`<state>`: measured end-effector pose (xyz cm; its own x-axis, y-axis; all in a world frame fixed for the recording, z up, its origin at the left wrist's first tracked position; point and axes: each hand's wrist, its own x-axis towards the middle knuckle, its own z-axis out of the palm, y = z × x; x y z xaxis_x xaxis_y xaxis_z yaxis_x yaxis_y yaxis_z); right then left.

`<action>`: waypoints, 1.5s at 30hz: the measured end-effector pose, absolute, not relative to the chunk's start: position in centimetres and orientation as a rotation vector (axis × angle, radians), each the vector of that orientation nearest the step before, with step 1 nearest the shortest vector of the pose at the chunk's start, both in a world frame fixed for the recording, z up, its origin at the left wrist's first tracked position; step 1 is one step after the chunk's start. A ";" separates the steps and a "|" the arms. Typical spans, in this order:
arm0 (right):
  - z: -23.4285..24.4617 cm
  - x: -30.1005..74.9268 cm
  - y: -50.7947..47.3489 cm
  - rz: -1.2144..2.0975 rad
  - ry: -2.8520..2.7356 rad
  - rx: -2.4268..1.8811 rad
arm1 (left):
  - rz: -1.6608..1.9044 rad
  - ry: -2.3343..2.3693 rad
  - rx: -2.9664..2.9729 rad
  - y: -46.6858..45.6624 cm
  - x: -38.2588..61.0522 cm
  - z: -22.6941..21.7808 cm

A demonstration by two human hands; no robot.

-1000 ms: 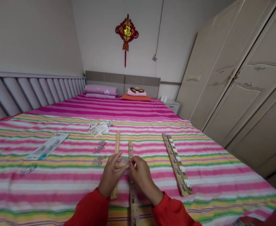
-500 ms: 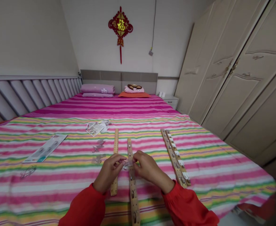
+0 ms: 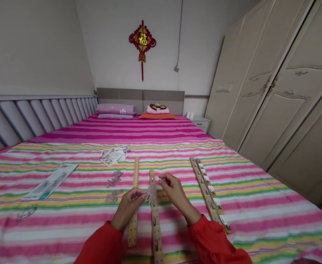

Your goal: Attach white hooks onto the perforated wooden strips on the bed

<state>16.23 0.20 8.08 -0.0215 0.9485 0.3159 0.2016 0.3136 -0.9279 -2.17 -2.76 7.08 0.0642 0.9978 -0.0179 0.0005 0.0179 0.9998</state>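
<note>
My left hand [image 3: 129, 207] hovers above two wooden strips, its fingers pinched on a small clear plastic piece [image 3: 151, 192]. My right hand [image 3: 173, 192] is raised just to the right of it, thumb and forefinger pinched together near the top of the same piece; what they hold is too small to make out. Under the hands lie a plain holed wooden strip [image 3: 134, 205] and a wooden strip with metal hooks [image 3: 155, 223]. Both sleeves are red.
A pair of wooden strips with white hooks [image 3: 210, 193] lies to the right. Clear plastic pieces [image 3: 114, 179], opened packets [image 3: 113, 155] and a long package card [image 3: 49, 182] lie on the striped bedspread [image 3: 67, 220]. A wardrobe [image 3: 273, 91] stands at right, pillows [image 3: 116, 109] at the headboard.
My right hand has lifted and drawn away to the right from my left hand, which still pinches the clear piece. The camera has tilted slightly down.
</note>
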 end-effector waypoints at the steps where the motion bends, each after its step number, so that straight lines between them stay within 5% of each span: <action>1: 7.2 16.1 0.8 0.948 -1.380 -1.098 | 1.171 1.160 1.077 -2.3 -2.1 6.9; 8: 4.1 14.6 2.9 1.453 -1.078 -0.995 | 1.232 1.057 0.584 0.8 -0.8 6.7; 23: 5.0 13.9 12.1 1.297 -0.937 -1.005 | 1.339 1.241 1.109 11.6 0.6 6.1; 45: -2.6 13.7 15.4 1.171 -0.921 -1.116 | 1.110 1.605 1.337 15.4 0.9 -0.6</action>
<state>13.73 15.37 -2.62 0.1763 0.9843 -0.0110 -0.2215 0.0288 -0.9747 0.85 15.36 -0.61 -0.1661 0.9859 -0.0213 0.3282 0.0756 0.9416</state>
